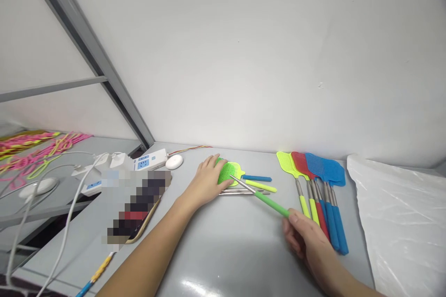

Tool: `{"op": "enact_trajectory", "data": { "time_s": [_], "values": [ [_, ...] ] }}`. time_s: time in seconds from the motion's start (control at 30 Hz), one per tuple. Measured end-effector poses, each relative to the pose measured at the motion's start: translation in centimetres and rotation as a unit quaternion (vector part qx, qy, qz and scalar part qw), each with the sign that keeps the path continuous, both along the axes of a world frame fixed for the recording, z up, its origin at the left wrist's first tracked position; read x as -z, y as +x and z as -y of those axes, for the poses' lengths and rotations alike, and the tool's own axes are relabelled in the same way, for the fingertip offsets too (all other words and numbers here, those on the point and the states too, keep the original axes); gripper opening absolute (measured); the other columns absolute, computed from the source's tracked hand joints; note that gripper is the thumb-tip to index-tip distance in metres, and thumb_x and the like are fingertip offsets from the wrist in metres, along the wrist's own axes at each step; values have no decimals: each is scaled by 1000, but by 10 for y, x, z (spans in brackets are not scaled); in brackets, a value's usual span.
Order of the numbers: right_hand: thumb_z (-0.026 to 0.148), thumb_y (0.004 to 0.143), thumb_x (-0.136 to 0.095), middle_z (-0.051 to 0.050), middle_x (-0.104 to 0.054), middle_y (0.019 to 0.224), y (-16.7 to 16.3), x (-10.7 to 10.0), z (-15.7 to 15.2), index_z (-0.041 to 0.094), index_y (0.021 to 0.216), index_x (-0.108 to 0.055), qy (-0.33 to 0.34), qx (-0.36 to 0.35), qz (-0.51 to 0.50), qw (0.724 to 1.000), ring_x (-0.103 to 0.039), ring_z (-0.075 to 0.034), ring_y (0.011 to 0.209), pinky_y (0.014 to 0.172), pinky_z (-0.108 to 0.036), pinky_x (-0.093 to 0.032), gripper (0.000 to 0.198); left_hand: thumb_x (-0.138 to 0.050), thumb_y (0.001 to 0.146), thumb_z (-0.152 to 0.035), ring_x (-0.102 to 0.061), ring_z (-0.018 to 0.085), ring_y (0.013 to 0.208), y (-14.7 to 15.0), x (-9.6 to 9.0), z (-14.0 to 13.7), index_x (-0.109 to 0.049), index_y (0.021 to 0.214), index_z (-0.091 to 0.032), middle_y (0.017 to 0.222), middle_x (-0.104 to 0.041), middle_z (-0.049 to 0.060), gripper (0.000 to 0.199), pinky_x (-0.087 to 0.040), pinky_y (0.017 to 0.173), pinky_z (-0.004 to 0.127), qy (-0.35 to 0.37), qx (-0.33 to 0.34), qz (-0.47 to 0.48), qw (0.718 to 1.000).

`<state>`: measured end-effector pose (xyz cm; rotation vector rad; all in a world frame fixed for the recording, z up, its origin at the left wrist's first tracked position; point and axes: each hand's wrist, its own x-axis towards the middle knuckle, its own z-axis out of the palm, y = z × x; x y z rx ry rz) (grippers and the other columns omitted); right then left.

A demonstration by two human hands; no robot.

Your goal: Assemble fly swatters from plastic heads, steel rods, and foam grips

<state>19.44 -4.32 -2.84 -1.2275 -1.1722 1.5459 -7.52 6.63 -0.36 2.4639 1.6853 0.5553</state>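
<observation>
My left hand (206,181) rests palm down on the grey table (223,246), its fingers over the green mesh head (228,171) of a fly swatter. My right hand (306,241) grips the green handle (270,202) of that swatter, whose thin metal rod runs up to the head. Under the head lie loose handles: a blue one (258,178), a yellow-green one (261,186) and bare metal rods (244,192).
A row of finished fly swatters (318,185) in yellow, red and blue lies to the right. A clear plastic bag (400,222) fills the right edge. At the left sit a white power strip (148,160), cables, a white round device (174,161) and pink-yellow strips (38,148).
</observation>
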Motion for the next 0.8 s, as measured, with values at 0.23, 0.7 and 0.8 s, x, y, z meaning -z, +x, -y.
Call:
{"op": "enact_trajectory", "data": {
  "time_s": [0.23,0.7,0.8],
  "values": [
    [59,88,-42,6,-40,38,-1,1,-5,21,65,-46,-65,47,-32,996,-30,-8,34,40,-24,-23,45,-51,84,-52,-45,33,125,0,0,4,-48,130,-24,141,-45,12,53,-36,100,47,-23,-7,9,1000],
    [60,90,-39,6,-42,42,-1,4,-3,20,70,-49,-24,19,3,1000,-33,-9,39,45,-24,-26,46,-31,90,-17,-54,24,118,-3,-5,2,-44,135,-26,135,-54,3,48,-42,98,39,-24,-32,84,996],
    [61,90,-39,6,-43,43,0,5,-2,20,71,-49,-20,19,-2,1000,-33,-9,40,45,-24,-25,46,-28,93,-17,-45,19,128,-1,-4,1,-39,140,-28,143,-47,1,49,-36,106,36,8,-13,97,995]
  ]
}}
